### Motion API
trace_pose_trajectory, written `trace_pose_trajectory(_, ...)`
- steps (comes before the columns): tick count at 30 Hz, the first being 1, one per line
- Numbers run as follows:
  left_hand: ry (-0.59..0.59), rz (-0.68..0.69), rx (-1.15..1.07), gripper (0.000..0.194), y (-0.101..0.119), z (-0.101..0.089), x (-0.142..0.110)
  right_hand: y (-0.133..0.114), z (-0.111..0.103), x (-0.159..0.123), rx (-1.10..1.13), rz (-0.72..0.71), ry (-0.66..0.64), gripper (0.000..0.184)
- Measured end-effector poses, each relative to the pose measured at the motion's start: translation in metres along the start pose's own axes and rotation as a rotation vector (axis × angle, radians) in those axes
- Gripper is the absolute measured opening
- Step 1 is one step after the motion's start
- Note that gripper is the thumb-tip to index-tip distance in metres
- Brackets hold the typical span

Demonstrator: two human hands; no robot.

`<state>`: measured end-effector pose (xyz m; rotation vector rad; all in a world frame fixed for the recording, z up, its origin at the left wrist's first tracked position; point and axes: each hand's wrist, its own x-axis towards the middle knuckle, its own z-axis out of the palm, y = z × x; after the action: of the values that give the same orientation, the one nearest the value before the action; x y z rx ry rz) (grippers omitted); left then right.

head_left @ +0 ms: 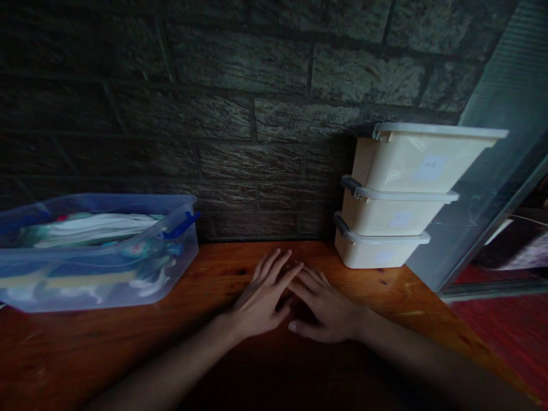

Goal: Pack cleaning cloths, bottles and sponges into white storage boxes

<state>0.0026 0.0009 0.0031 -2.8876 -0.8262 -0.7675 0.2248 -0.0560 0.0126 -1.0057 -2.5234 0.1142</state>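
Note:
Over the middle of the wooden table (pixel 218 291), my left hand (pixel 265 299) is open, its fingers stretched forward and slightly apart. My right hand (pixel 327 305) is open too, angled inward from the right. The fingertips of the two hands meet or overlap near the centre; whether they press on each other I cannot tell. Neither hand holds anything. A clear plastic bin (pixel 171 274) with blue handles stands to the left, with white and greenish folded items inside. On the right rises a stack of cream lidded boxes (pixel 379 217).
Behind the table runs a dark stone-block wall (pixel 226 120). The boxes stand close to the table's right edge. Past it are a grey ribbed panel (pixel 496 142) and a red floor (pixel 509 325).

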Motion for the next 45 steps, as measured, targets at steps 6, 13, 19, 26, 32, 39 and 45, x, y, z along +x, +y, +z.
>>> trace_pose_trajectory(6,0.019,-0.023,-0.043,0.061,-0.007,0.004,0.001,0.009,0.001,0.0,0.186,0.053,0.17,0.034)
trace_pose_trajectory(13,-0.061,0.097,-0.069,0.021,-0.001,-0.005,0.004,0.017,0.004,0.001,0.325,0.139,0.292,0.021)
trace_pose_trajectory(19,-0.136,0.082,-0.031,0.016,0.004,-0.009,0.001,0.021,0.011,-0.002,0.33,0.225,0.296,0.024)
trace_pose_trajectory(26,-0.163,-0.011,-0.006,0.023,0.001,-0.003,0.001,0.023,0.013,0.0,0.341,0.252,0.35,0.027)
trace_pose_trajectory(32,-0.169,-0.055,0.004,0.025,-0.005,0.003,0.001,0.032,0.02,-0.001,0.432,0.296,0.331,0.028)
trace_pose_trajectory(39,-0.131,-0.107,0.019,0.034,-0.011,0.004,0.002,0.04,0.023,0.001,0.477,0.333,0.377,0.025)
trace_pose_trajectory(45,-0.135,-0.141,0.041,0.035,-0.01,0.004,0.004,0.035,0.019,0.001,0.477,0.341,0.39,0.026)
